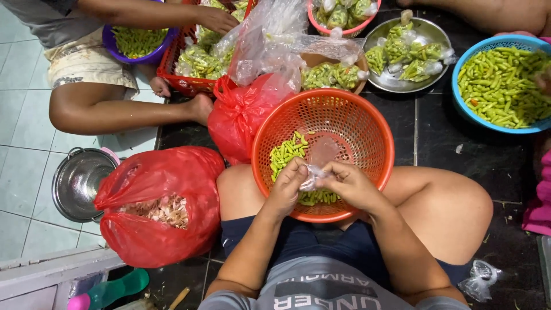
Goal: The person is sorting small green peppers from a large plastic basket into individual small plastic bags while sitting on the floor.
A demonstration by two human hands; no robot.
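An orange mesh basket (pixel 367 123) rests on my lap and holds green chilies (pixel 285 151). Over its near rim, my left hand (pixel 287 185) and my right hand (pixel 350 182) together pinch a small clear plastic bag (pixel 313 175). Both hands have their fingers closed on the bag. More chilies show just below my fingers inside the basket.
A red bag of peelings (pixel 158 206) lies at my left knee beside a steel pot (pixel 77 182). Another red bag (pixel 241 115) sits behind the basket. A blue bowl of chilies (pixel 500 86), a steel tray of bagged chilies (pixel 408 51) and a red crate (pixel 195 60) stand farther off. Another person sits at top left.
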